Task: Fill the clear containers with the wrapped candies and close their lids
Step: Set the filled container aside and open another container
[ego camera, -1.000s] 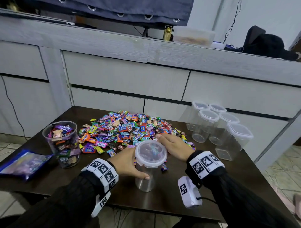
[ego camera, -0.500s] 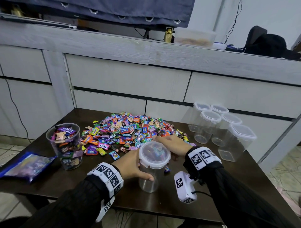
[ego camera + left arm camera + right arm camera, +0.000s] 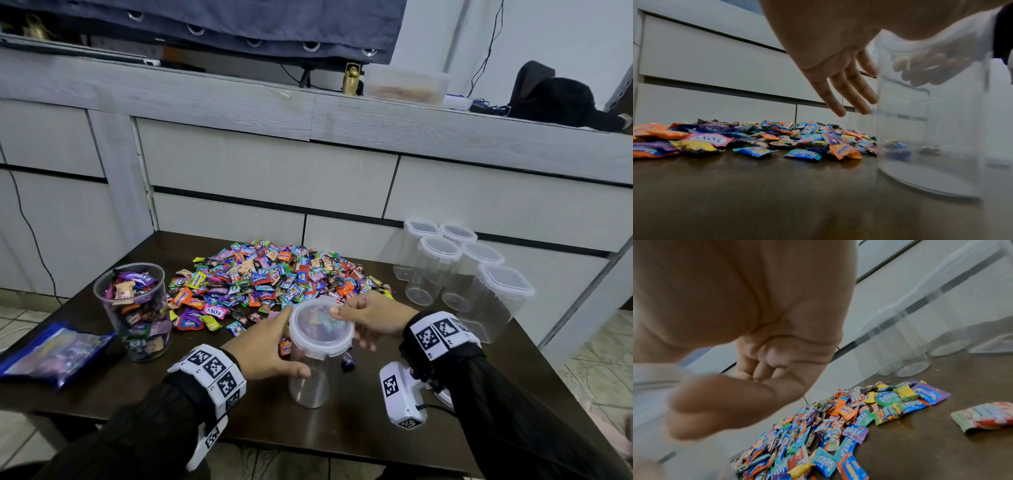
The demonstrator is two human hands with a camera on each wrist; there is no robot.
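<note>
An empty clear round container stands near the table's front edge, with its lid on top. My left hand holds its left side, thumb across the front and fingers straight along the back. My right hand grips the lid's right rim, with the thumb on top and curled fingers under the edge. The pile of wrapped candies lies just behind. A lidless container full of candies stands at the left.
Several empty lidded containers stand at the back right of the dark table. A blue bag lies at the left edge. Loose candies lie by the held container. A grey cabinet rises behind the table.
My right hand has moved from lying flat behind the container to its right side, its thumb now on the lid and its fingers curled at the rim. My left hand keeps its hold.
</note>
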